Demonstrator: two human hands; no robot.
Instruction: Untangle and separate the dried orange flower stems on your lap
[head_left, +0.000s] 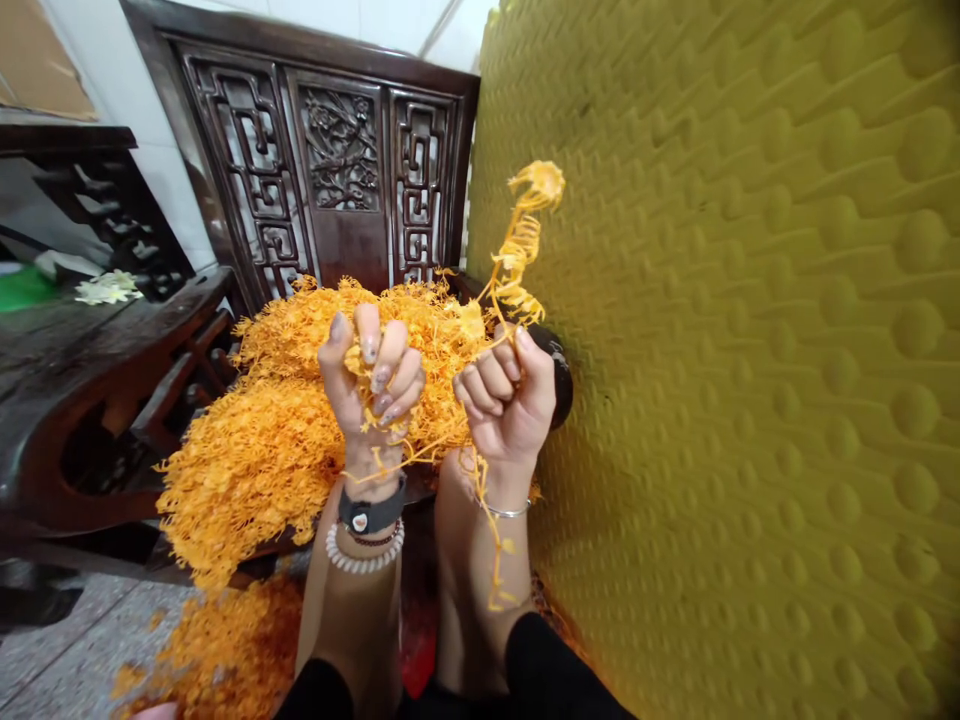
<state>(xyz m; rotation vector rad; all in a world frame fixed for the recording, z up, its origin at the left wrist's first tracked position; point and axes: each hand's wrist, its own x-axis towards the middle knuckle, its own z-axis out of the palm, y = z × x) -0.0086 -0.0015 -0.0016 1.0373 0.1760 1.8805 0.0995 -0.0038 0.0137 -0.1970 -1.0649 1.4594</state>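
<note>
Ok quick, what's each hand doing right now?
Left hand: closed on a clump of orange strands.
Right hand: closed on a long orange strand that sticks up.

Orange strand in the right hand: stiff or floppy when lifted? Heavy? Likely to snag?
Probably semi-floppy: the orange strand stands kinked above the right hand yet dangles limp below the wrist. Likely very light, being thin and lacy. Apt to snag: its branchy bits resemble the tangled pile behind.
</note>
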